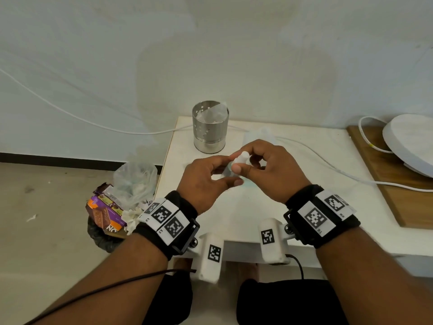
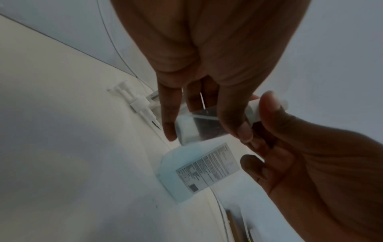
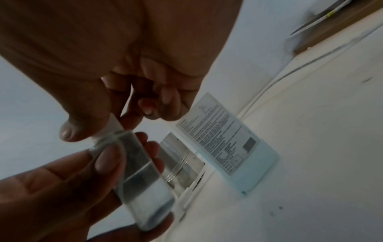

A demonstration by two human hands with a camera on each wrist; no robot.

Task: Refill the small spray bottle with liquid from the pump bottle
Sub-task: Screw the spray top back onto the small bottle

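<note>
Both hands are raised over the near part of the white table [image 1: 316, 165]. The left hand [image 1: 203, 181] grasps the small spray bottle [image 3: 143, 185] by its clear body, thumb and fingers curled round it; liquid shows in the lower part. The right hand [image 1: 271, 170] pinches the bottle's white spray cap [image 1: 242, 158] between thumb and forefinger. At far left, beside the table, a bin of wrappers [image 1: 110, 212] stands on the floor. A perforated metal cup [image 1: 210, 127] stands at the far edge. The pump bottle [image 2: 186, 170] stands on the table behind the hands, its white pump head [image 2: 134, 101] lying separately on the tabletop. A wooden board [image 1: 398, 200] lies at right.
</note>
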